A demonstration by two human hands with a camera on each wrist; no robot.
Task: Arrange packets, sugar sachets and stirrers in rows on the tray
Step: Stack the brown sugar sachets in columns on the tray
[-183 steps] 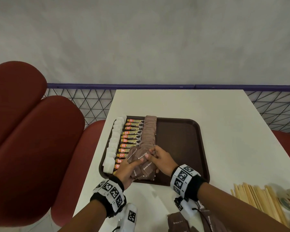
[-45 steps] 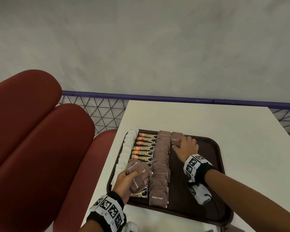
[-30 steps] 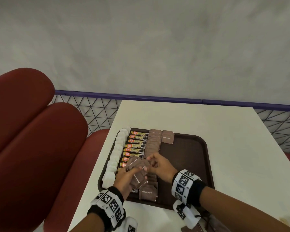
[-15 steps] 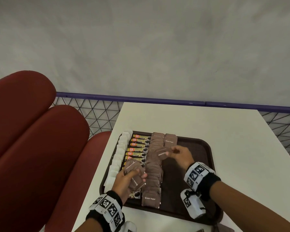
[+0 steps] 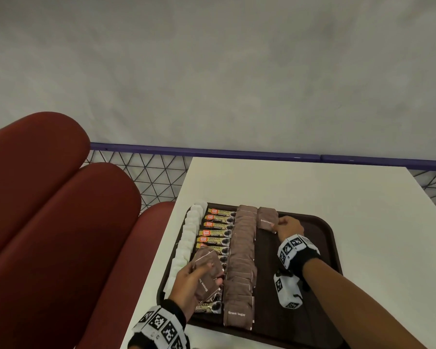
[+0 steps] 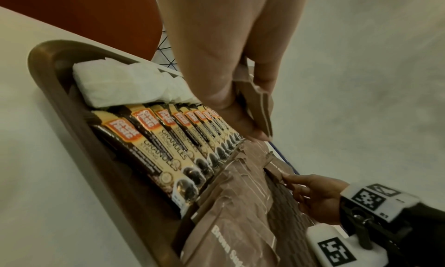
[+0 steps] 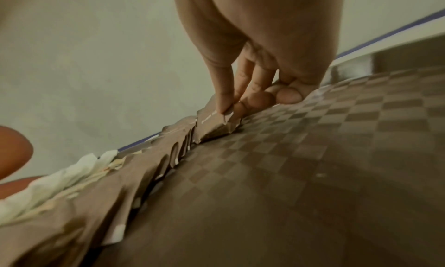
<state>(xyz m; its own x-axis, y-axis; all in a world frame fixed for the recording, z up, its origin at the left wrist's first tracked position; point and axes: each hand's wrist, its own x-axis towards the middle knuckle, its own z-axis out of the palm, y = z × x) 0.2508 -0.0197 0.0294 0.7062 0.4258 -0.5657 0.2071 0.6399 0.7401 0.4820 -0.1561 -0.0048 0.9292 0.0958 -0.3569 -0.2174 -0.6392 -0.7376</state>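
Note:
A dark brown tray (image 5: 329, 250) carries a row of white sachets (image 5: 186, 238), a row of coffee granule packets (image 5: 215, 233) and a row of brown sugar sachets (image 5: 241, 258). My left hand (image 5: 194, 278) holds a small stack of brown sugar sachets (image 5: 208, 273) over the tray's near left part, seen edge-on as the stack (image 6: 258, 103) in the left wrist view. My right hand (image 5: 286, 226) pinches the near corner of a brown sugar sachet (image 5: 267, 217) lying at the far end of a fourth row, the same sachet (image 7: 211, 122) in the right wrist view.
The tray sits on a white table (image 5: 312, 187). Red padded seats (image 5: 48, 222) stand to the left. A purple rail with wire mesh (image 5: 212, 151) runs behind the table, in front of a grey wall. The tray's right half (image 7: 313, 157) is bare checkered surface.
My right hand took a sachet from the left hand's stack, carried it to the tray's far end and set it down beside the third row. The left hand stayed in place.

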